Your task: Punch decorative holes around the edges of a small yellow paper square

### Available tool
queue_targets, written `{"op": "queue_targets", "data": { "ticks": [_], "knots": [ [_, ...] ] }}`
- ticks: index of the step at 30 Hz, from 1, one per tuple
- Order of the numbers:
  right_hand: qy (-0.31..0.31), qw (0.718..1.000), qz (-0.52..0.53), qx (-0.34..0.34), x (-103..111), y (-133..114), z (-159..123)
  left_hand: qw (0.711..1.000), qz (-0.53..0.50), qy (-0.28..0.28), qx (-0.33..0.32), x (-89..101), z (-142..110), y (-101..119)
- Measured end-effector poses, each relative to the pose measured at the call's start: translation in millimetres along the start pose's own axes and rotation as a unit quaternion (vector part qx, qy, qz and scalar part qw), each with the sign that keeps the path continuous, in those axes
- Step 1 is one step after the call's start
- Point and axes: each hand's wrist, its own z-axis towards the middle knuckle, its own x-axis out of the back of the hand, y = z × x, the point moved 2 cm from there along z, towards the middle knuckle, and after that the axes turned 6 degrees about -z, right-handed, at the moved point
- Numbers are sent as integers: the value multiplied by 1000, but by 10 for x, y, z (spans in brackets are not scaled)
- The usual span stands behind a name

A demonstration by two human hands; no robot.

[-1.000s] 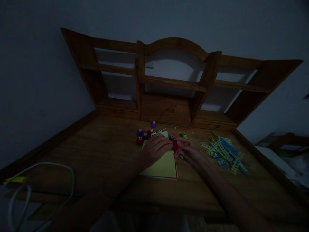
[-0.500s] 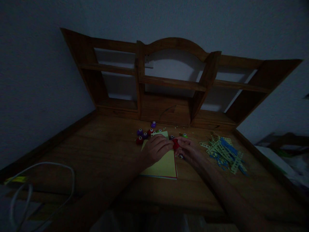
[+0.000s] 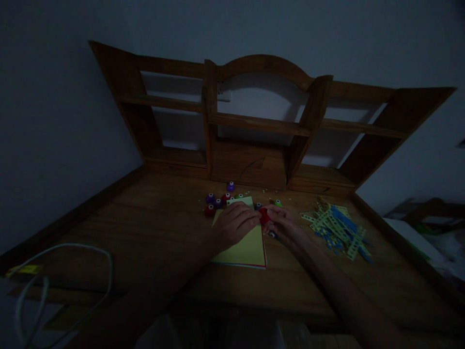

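Both of my hands meet over the right edge of a stack of yellow paper [image 3: 243, 252], around a small red rounded piece [image 3: 264, 216]. My right hand [image 3: 281, 222] pinches the piece from the right, thumb and fingers closed. From the left, my left hand [image 3: 238, 223] has its fingers curled together with the tips at the piece; its thumb is hidden. Just behind the hands lie small rounded pieces with white ringed tops: a red one [image 3: 209, 210], a purple one [image 3: 210, 198] and a green one [image 3: 278, 203]. A dark one [image 3: 272, 234] lies below my right hand.
A heap of yellow-green and blue perforated strips [image 3: 337, 230] lies on the right of the wooden desk [image 3: 156, 228]. A wooden shelf unit [image 3: 254, 128] stands along the back. At the lower left loops a white cable [image 3: 109, 271]. The room is dim.
The hands stay nearly where they were, with the red piece between them. The view has shifted very slightly.
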Motion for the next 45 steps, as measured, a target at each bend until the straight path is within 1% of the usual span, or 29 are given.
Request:
{"op": "queue_targets", "data": {
  "ticks": [5, 10, 15, 22, 25, 28, 30, 32, 33, 35, 37, 39, 42, 45],
  "knots": [
    [5, 1000, 5, 0, 7, 10, 3, 1000, -4, -6, 15, -23, -5, -1],
    [16, 1000, 7, 5, 3, 22, 9, 999, -8, 14, 33, -60, -31, -12],
    [20, 1000, 16, 7, 18, 14, 13, 998, -24, 13, 51, -62, -44, -15],
    [32, 999, 12, 11, 21, -11, 11, 991, -51, 80, 91, -83, -13, -63],
    [39, 999, 3, 1, 20, -18, 6, 984, -72, 102, 128, -87, -3, -114],
    [38, 999, -2, 2, 29, -16, 9, 970, -108, 129, 177, -73, 1, -167],
    [37, 999, 1, 4, 35, -8, 13, 955, -135, 143, 223, -76, 0, -200],
    [36, 999, 3, 3, 37, 0, 16, 930, -173, 152, 286, -107, -13, -236],
    [38, 999, 3, 5, 36, 1, 17, 913, -202, 156, 320, -135, -25, -256],
    [44, 999, 6, 9, 35, -1, 19, 867, -278, 163, 380, -207, -60, -299],
    [53, 998, 10, 15, 36, -7, 24, 818, -353, 170, 420, -281, -100, -342],
    [62, 998, 14, 16, 41, -10, 31, 782, -397, 175, 447, -333, -137, -380],
    [83, 996, 31, 21, 55, -12, 45, 754, -423, 174, 472, -367, -171, -415],
    [99, 994, 43, 20, 62, -13, 63, 743, -439, 169, 477, -371, -171, -416]
  ]
}}
